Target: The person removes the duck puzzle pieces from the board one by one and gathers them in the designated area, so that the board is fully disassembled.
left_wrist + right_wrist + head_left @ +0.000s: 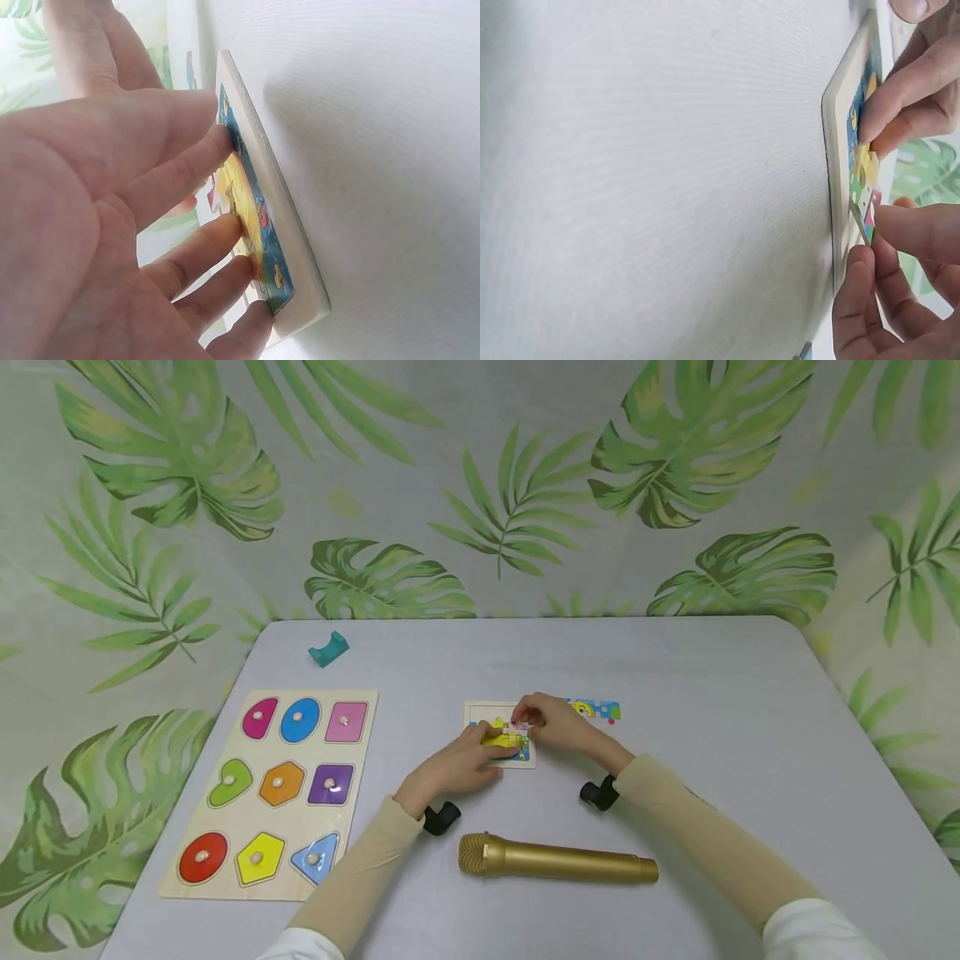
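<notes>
On the table (pixel 750 693), right of the shape board (pixel 315 752) and beyond the microphone (pixel 558 858), the left hand (pixel 463 762), fingers extended, and the right hand (pixel 558 725), fingertips pinched, meet at the puzzle (pixel 483 711), the left resting on it, the right gripping a piece (pixel 860 221) at its right side.

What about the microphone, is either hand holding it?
No, the microphone lies on the table while the left hand and right hand are at the puzzle.
</notes>
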`<state>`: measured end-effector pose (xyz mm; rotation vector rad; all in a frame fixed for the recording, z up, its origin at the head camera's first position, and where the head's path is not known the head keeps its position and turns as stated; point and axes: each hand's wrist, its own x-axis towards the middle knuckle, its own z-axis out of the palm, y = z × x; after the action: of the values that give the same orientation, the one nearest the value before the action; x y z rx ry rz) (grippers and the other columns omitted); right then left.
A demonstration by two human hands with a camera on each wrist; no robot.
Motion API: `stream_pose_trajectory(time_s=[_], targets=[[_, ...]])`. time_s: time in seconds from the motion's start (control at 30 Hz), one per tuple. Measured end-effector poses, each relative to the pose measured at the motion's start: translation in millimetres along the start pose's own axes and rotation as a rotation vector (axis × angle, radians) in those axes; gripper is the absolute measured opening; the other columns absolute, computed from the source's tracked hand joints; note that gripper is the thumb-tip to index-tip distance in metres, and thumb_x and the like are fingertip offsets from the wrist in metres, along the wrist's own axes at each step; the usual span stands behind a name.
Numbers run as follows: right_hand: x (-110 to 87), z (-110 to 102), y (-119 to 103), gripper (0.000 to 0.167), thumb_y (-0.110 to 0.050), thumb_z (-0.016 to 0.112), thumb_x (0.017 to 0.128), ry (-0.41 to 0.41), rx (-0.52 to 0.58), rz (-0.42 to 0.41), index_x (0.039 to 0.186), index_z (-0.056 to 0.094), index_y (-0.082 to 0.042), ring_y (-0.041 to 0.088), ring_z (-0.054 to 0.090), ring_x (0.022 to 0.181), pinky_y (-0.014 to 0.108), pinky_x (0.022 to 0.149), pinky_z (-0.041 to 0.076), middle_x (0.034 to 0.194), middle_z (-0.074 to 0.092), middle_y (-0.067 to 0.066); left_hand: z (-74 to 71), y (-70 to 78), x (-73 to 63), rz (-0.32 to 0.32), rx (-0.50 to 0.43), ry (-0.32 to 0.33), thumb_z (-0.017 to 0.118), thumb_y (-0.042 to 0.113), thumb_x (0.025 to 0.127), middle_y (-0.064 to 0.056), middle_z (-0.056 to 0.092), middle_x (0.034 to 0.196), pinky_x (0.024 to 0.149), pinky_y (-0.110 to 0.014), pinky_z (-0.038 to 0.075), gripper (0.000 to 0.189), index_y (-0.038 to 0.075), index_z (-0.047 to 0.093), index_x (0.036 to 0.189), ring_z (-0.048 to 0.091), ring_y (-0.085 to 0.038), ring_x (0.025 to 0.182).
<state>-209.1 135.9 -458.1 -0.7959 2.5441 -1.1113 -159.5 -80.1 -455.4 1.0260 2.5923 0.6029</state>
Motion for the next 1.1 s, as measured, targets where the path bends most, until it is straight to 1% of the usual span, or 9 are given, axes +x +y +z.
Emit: stream_pose_trajectory(time_s=[0.1, 0.23, 0.4, 0.5, 0.63, 0.8, 0.93, 1.1], targets=[[0.0, 0.5, 0.8, 0.029, 0.013, 0.058, 0.081, 0.002, -0.005, -0.025, 0.105, 0.065, -0.002, 0.022, 0.055, 0.085, 0.033, 0.076, 0.048, 0.095, 0.059, 0.009, 0.0, -0.3, 0.2, -0.003, 0.001, -0.005, 0.059, 0.021, 0.096, -0.020, 0.038, 0.140, 0.103, -0.042, 0.035, 0.041, 0.015, 0.055, 0.137, 0.039, -0.032, 0.125], [-0.4, 0.4, 0.7, 0.033, 0.013, 0.058, 0.083, -0.005, -0.013, -0.033, 0.111, 0.067, -0.003, 0.022, 0.055, 0.085, 0.035, 0.078, 0.048, 0.098, 0.060, 0.010, 0.5, -0.8, 0.2, 0.000, 0.002, -0.006, 0.059, 0.021, 0.096, -0.019, 0.038, 0.140, 0.102, -0.042, 0.036, 0.041, 0.014, 0.055, 0.136, 0.039, -0.032, 0.124], [1.4, 1.7, 1.9, 0.032, 0.013, 0.056, 0.083, -0.016, -0.037, -0.034, 0.107, 0.067, -0.005, 0.019, 0.052, 0.080, 0.033, 0.073, 0.045, 0.094, 0.061, 0.007, 0.9, -0.9, 0.2, 0.015, -0.008, 0.004, 0.059, 0.019, 0.096, -0.020, 0.038, 0.140, 0.102, -0.043, 0.036, 0.040, 0.013, 0.056, 0.136, 0.038, -0.033, 0.124], [3.3, 2.6, 3.3, 0.030, 0.012, 0.055, 0.083, -0.013, -0.033, -0.039, 0.105, 0.066, -0.005, 0.020, 0.052, 0.080, 0.034, 0.073, 0.045, 0.092, 0.060, 0.007, 1.1, -1.2, 0.2, 0.025, -0.013, 0.015, 0.059, 0.018, 0.096, -0.021, 0.038, 0.138, 0.102, -0.043, 0.036, 0.040, 0.012, 0.056, 0.135, 0.039, -0.033, 0.124], [4.1, 0.6, 4.5, 0.028, 0.010, 0.054, 0.084, -0.002, 0.034, -0.006, 0.103, 0.067, -0.006, 0.022, 0.053, 0.082, 0.035, 0.075, 0.045, 0.091, 0.060, 0.007, 1.7, -1.9, 0.0, 0.027, -0.014, 0.027, 0.060, 0.018, 0.095, -0.021, 0.039, 0.137, 0.101, -0.042, 0.037, 0.040, 0.012, 0.057, 0.135, 0.039, -0.033, 0.123], [-2.4, -13.3, 12.1, 0.023, 0.007, 0.055, 0.088, -0.004, 0.137, 0.024, 0.105, 0.066, -0.004, 0.022, 0.052, 0.079, 0.033, 0.070, 0.044, 0.091, 0.059, 0.007, 2.3, -1.7, 0.4, 0.009, -0.016, 0.019, 0.059, 0.020, 0.096, -0.020, 0.039, 0.137, 0.101, -0.041, 0.037, 0.041, 0.014, 0.056, 0.136, 0.039, -0.032, 0.124], [-14.8, -29.9, 21.6, 0.021, 0.006, 0.055, 0.087, 0.000, 0.161, 0.050, 0.104, 0.066, 0.000, 0.022, 0.050, 0.079, 0.029, 0.066, 0.044, 0.093, 0.061, 0.011, 2.4, -1.5, 0.5, 0.003, -0.015, 0.018, 0.059, 0.020, 0.096, -0.020, 0.039, 0.136, 0.101, -0.040, 0.037, 0.041, 0.014, 0.056, 0.136, 0.039, -0.031, 0.123], [-36.6, -50.2, 38.8, 0.018, 0.004, 0.057, 0.089, 0.022, 0.161, 0.115, 0.104, 0.066, 0.001, 0.022, 0.049, 0.077, 0.028, 0.062, 0.045, 0.094, 0.059, 0.013, 3.0, -1.5, -0.9, 0.000, -0.020, 0.018, 0.059, 0.020, 0.096, -0.020, 0.039, 0.136, 0.101, -0.040, 0.036, 0.041, 0.015, 0.055, 0.137, 0.039, -0.031, 0.123]])
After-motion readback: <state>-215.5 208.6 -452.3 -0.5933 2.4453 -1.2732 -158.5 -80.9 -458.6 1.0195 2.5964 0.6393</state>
